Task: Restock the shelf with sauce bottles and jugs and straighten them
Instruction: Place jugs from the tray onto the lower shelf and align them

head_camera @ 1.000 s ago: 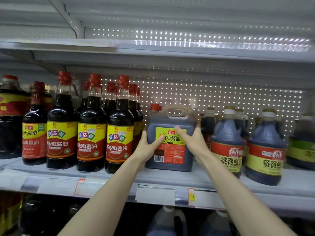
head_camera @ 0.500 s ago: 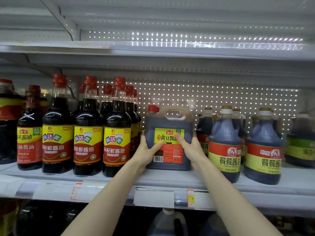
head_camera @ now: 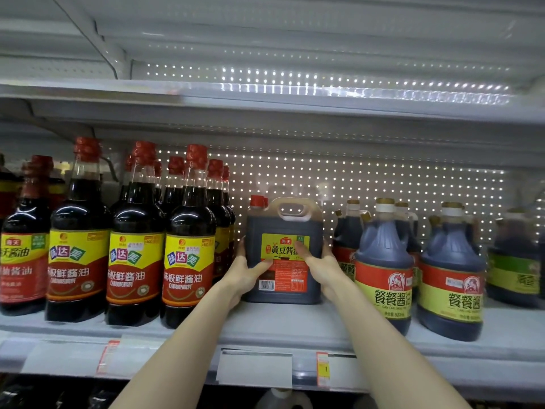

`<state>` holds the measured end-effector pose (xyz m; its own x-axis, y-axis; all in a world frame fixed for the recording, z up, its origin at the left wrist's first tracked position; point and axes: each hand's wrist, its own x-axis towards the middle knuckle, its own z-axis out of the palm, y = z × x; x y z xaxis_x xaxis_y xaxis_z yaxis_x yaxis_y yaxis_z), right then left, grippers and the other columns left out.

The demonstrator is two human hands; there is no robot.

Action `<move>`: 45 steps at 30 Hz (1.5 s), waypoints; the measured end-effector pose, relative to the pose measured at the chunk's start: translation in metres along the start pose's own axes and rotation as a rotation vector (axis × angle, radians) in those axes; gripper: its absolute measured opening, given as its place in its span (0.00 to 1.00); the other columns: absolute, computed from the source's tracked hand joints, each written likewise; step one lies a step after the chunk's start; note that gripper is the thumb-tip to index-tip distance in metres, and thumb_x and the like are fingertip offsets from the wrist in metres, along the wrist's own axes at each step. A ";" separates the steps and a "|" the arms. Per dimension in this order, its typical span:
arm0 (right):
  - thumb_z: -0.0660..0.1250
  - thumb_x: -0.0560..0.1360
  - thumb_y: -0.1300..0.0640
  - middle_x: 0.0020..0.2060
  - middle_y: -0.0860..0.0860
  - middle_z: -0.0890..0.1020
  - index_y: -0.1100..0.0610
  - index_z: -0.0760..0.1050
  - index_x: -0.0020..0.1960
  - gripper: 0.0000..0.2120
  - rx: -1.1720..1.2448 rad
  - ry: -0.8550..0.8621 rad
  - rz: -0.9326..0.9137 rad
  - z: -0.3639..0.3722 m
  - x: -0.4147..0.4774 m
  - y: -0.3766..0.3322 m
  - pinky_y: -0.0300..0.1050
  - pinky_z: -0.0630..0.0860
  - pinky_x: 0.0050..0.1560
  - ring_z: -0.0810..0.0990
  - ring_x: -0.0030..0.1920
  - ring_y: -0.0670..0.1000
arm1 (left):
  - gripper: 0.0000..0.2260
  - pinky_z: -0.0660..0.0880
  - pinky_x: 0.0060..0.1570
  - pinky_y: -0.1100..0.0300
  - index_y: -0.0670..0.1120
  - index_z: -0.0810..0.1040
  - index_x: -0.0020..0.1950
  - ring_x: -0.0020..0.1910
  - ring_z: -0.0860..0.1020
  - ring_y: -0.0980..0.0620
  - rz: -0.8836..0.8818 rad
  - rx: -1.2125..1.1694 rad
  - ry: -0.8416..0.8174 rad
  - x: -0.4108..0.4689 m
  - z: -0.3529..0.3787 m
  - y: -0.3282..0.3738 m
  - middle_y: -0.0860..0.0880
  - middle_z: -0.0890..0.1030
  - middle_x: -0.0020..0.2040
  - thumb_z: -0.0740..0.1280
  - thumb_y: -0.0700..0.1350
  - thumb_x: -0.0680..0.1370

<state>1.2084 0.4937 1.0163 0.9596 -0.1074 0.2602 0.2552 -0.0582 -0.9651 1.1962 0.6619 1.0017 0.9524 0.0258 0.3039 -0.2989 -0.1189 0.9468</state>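
**Squaring up the big soy jug, two hands on it**

Closest to us are our two bare forearms, reaching up over the price rail [head_camera: 253, 369] and the front lip of the shelf [head_camera: 265, 323]. Next come the hands. Our left hand [head_camera: 244, 276] clamps the left side of the jug [head_camera: 284, 222], with the thumb laid across the lower label. Our right hand [head_camera: 324, 270] mirrors it on the right side, thumb up on the yellow part. The other fingers curl round the sides, mostly out of sight.

The jug looks to be standing on the shelf board, set back from the lip. It's in the gap between the tall red-capped bottles [head_camera: 188, 246] on its left and the round-shouldered jugs [head_camera: 383, 261] on its right.

Handling-wise, it's dark nearly to the shoulder, so we reckon it's full and properly heavy. The walls are probably stiff plastic with a bit of give, and the glossy label is likely slick under the thumbs. For sliding or turning it, low on the flat sides seems right. For an actual lift we'd go for the moulded handle [head_camera: 293, 208] on top. The neighbours are close, so there's not much elbow room.

As for looks, it's squarish and near-black, with a tan top and a red cap [head_camera: 256, 200] at the left corner. The label is yellow over red with a barcode, and it faces us fairly square. Behind it all is the perforated back panel [head_camera: 354, 178].
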 end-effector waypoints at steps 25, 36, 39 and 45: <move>0.70 0.72 0.43 0.66 0.53 0.75 0.46 0.59 0.75 0.35 -0.006 0.047 -0.020 0.002 0.011 0.006 0.60 0.74 0.63 0.76 0.62 0.57 | 0.39 0.64 0.71 0.45 0.56 0.43 0.78 0.71 0.67 0.45 -0.006 0.091 0.029 0.006 0.005 -0.002 0.47 0.66 0.74 0.67 0.48 0.78; 0.69 0.74 0.44 0.67 0.53 0.74 0.47 0.57 0.76 0.35 -0.017 0.044 -0.032 0.003 0.009 0.006 0.58 0.73 0.63 0.75 0.64 0.57 | 0.38 0.63 0.71 0.46 0.56 0.43 0.78 0.72 0.66 0.45 -0.012 0.097 0.023 0.006 0.004 -0.002 0.48 0.66 0.74 0.67 0.49 0.78; 0.69 0.74 0.42 0.68 0.53 0.74 0.48 0.56 0.76 0.37 -0.030 0.047 -0.026 0.005 0.007 0.001 0.59 0.73 0.64 0.75 0.64 0.58 | 0.39 0.64 0.71 0.46 0.56 0.42 0.78 0.72 0.66 0.45 -0.019 0.105 0.016 0.007 0.002 0.001 0.47 0.65 0.74 0.67 0.48 0.78; 0.64 0.77 0.43 0.70 0.54 0.71 0.52 0.52 0.78 0.35 -0.232 0.076 -0.083 0.000 -0.016 -0.009 0.56 0.71 0.66 0.73 0.66 0.58 | 0.34 0.69 0.67 0.49 0.46 0.54 0.78 0.68 0.71 0.45 -0.004 0.140 0.048 -0.008 -0.001 0.016 0.44 0.69 0.72 0.69 0.42 0.77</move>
<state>1.1905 0.4961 1.0208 0.9223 -0.1668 0.3486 0.2906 -0.2953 -0.9101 1.1838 0.6604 1.0147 0.9485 0.0732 0.3082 -0.2808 -0.2560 0.9250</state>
